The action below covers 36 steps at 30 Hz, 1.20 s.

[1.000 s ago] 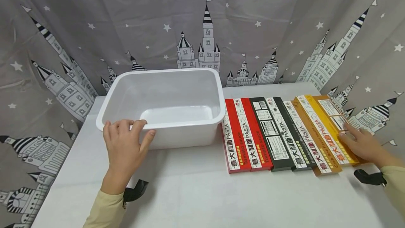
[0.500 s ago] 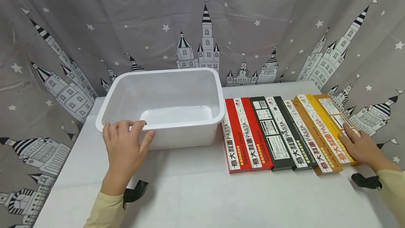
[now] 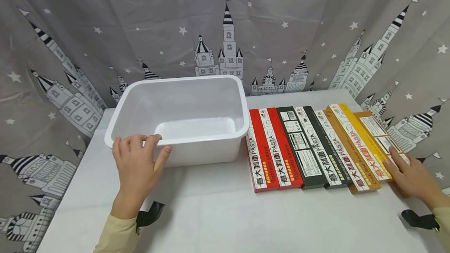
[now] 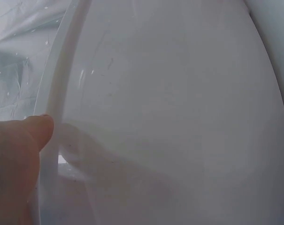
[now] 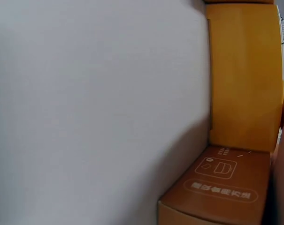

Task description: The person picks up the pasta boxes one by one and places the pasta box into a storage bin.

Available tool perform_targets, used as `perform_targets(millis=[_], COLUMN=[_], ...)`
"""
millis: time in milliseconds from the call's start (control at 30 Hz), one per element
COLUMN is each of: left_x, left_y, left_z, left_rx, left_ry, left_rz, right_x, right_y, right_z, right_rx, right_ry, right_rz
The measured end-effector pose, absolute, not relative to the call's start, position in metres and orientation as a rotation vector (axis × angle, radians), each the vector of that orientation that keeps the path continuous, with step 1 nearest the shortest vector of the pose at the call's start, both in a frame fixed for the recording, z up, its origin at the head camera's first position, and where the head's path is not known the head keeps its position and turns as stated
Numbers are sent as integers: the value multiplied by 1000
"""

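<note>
My left hand (image 3: pixel 137 163) grips the front rim of a white plastic tub (image 3: pixel 204 149), fingers over the rim and thumb outside. In the left wrist view a digit (image 4: pixel 38 131) lies at the tub's rim. My right hand (image 3: pixel 413 173) holds the brown pasta box (image 3: pixel 373 126) at the right end of the row, label side up. Thumb and index finger show; the other fingers are largely hidden. This box lies slanted beside the yellow pasta box (image 3: pixel 367 141), with its near end (image 5: pixel 221 187) close against the yellow one in the right wrist view.
Left of the yellow box lie a brown crab roe pasta box (image 3: pixel 351 155), two black pasta boxes (image 3: pixel 299 147) and two red tomato pasta boxes (image 3: pixel 284 147), side by side on the white table (image 3: pixel 246 221). A grey castle-print curtain (image 3: pixel 274 18) hangs behind.
My right hand first moved left onto the brown box. The box then shifted right and toward me with the hand, opening a gap from the yellow box's far end. My left hand stayed put.
</note>
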<state>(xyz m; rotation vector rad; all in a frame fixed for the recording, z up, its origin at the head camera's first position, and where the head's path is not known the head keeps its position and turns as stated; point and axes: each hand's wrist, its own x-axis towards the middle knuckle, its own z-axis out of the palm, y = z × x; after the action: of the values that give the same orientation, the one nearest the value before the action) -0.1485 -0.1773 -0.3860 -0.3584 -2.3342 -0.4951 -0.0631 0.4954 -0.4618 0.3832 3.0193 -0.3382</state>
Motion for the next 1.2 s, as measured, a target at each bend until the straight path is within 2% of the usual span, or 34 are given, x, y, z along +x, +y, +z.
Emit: perform_targets(millis=[633, 1200], left_x=[-147, -147], left_y=[-179, -177], left_z=[-386, -385], left_rx=[-365, -354], left_ry=[-2298, -2329], left_rz=[-485, -508], right_x=[-18, -9], right_y=[496, 492], right_z=[-475, -476], right_rx=[379, 473], right_ry=[3022, 3053], right_rz=[-189, -121])
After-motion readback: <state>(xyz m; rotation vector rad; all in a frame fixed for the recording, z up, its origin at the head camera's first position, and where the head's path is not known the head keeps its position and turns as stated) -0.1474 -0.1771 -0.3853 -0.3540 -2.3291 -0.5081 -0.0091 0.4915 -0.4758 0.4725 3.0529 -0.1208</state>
